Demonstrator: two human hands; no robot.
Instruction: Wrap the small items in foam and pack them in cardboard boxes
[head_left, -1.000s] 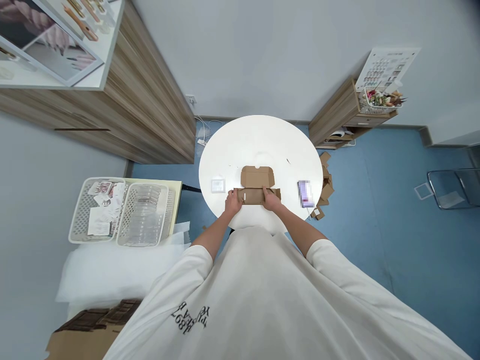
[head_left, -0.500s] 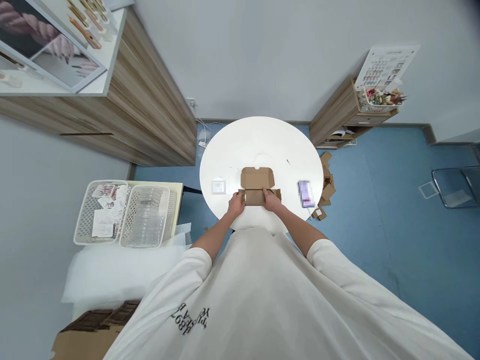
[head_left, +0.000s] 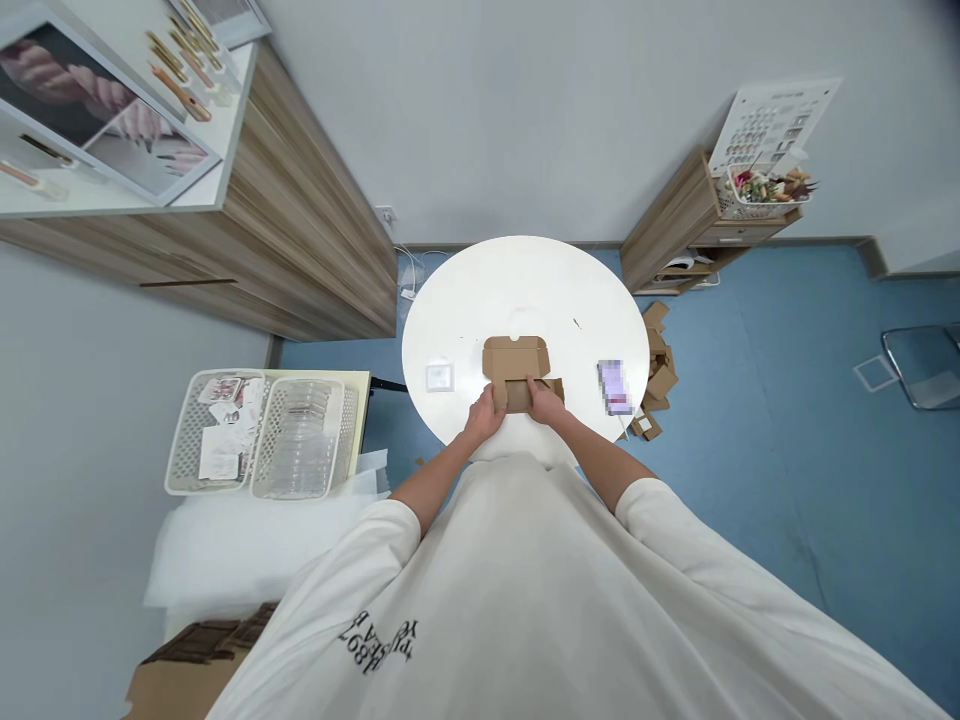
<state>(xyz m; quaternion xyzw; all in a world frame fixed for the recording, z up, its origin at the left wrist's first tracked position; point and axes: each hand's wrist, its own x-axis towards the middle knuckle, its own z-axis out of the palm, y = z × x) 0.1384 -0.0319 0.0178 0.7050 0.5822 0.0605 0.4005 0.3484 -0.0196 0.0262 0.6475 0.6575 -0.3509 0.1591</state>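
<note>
A small brown cardboard box (head_left: 516,360) lies on the white oval table (head_left: 525,275), its lid flap raised on the far side. My left hand (head_left: 486,414) grips the box's left end, with the thumb on the near part and a side flap folded inward there. At the right end, my right hand (head_left: 546,402) holds the front wall, thumb over the edge and fingers partly hidden behind it. A side flap sticks out at the right. Left of the box lies a clear flat case (head_left: 440,377). To the right is a purple phone-like object (head_left: 615,387), blurred out.
Flattened cardboard boxes (head_left: 660,375) are piled on the floor right of the table. On the left, a side table bears a white basket of cards (head_left: 180,450) and another basket of clear cases (head_left: 345,440). White foam sheeting (head_left: 247,550) and a large carton (head_left: 187,675) lie nearer.
My left hand has moved right along the box, and the left side flap is now folded inward. My right hand keeps its place. The view has shifted slightly.
</note>
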